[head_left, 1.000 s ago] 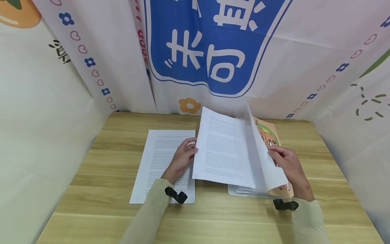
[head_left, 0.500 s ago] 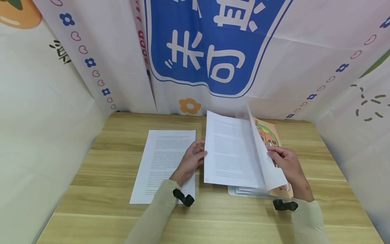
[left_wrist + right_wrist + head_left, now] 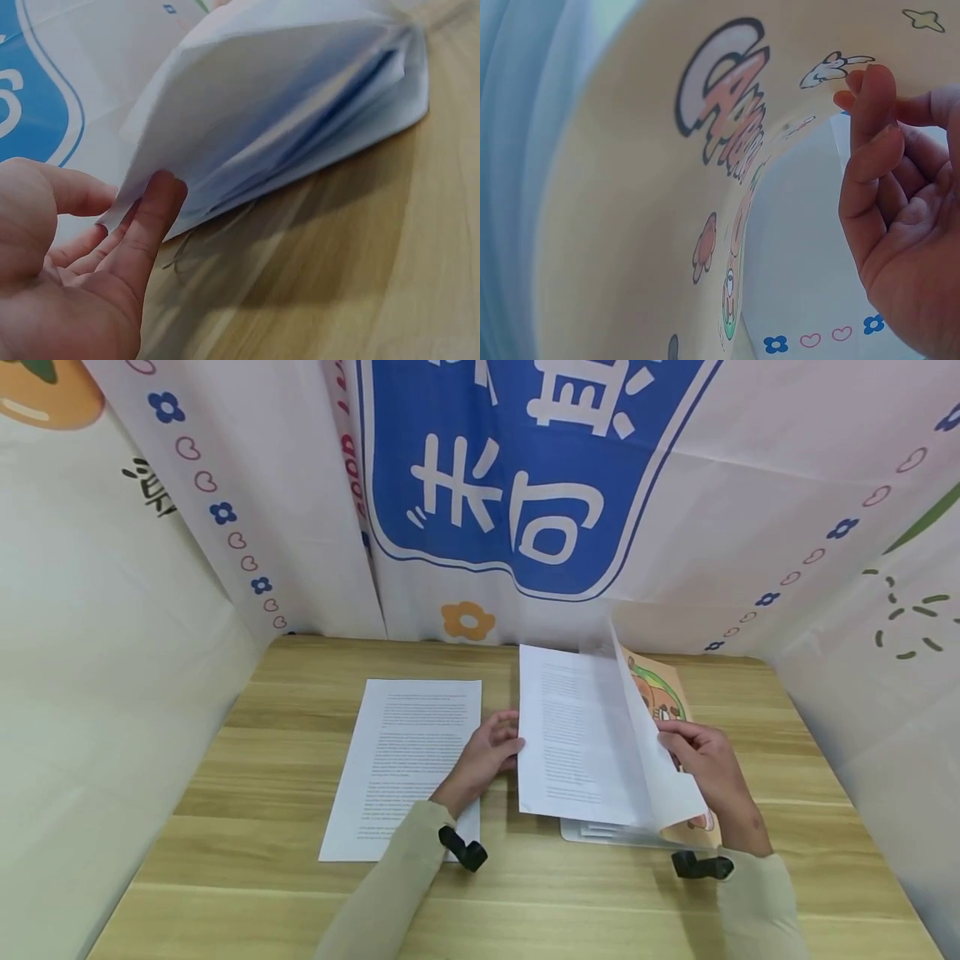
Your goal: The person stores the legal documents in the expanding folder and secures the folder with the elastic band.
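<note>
Over the yellow-brown wood-grain table [image 3: 525,893], the left hand [image 3: 480,756] pinches a white printed paper sheet [image 3: 566,727], probably light, floppy, best edge-held; the right hand [image 3: 705,760] pinches an orange cartoon-printed cover [image 3: 662,681].

Table [image 3: 225,902], one: wood-grain top, pale and darker bands running crosswise. On it, left of centre: white printed paper [image 3: 401,731], flat, text upward. Right of centre: one open folder [image 3: 660,689], pale rounded-corner backing down, orange cartoon-printed cover raised.
</note>
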The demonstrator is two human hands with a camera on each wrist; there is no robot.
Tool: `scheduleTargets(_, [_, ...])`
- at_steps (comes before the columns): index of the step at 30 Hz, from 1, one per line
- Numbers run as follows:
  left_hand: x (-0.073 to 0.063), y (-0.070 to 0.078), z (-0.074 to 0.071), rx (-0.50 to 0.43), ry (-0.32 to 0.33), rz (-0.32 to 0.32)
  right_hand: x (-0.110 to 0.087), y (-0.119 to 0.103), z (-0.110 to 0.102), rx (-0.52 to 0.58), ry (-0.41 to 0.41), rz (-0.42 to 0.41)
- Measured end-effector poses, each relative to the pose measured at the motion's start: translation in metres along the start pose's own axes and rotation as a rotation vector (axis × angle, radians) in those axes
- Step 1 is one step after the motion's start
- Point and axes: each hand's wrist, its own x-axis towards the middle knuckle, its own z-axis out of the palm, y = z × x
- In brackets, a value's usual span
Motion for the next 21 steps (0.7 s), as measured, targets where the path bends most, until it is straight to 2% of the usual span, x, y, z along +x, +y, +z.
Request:
scheduleTargets(5, [0.0, -0.001, 0.001, 0.121, -0.03, -0.012, 0.001, 0.001, 0.0, -0.002, 0.004, -0.007])
scheduleTargets(10, [-0.001, 0.001, 0.003, 0.147, -0.099, -0.007, 0.001, 0.001, 0.002, 0.014, 0.001, -0.021])
scheduleTargets(15, [0.002, 0.0, 0.005, 0.147, -0.152, 0.026, 0.001, 0.001, 0.003, 0.003, 0.009, -0.03])
scheduleTargets(21, [0.005, 0.001, 0.01, 0.186, -0.17, 0.08, 0.001, 0.001, 0.003, -0.003, 0.003, -0.01])
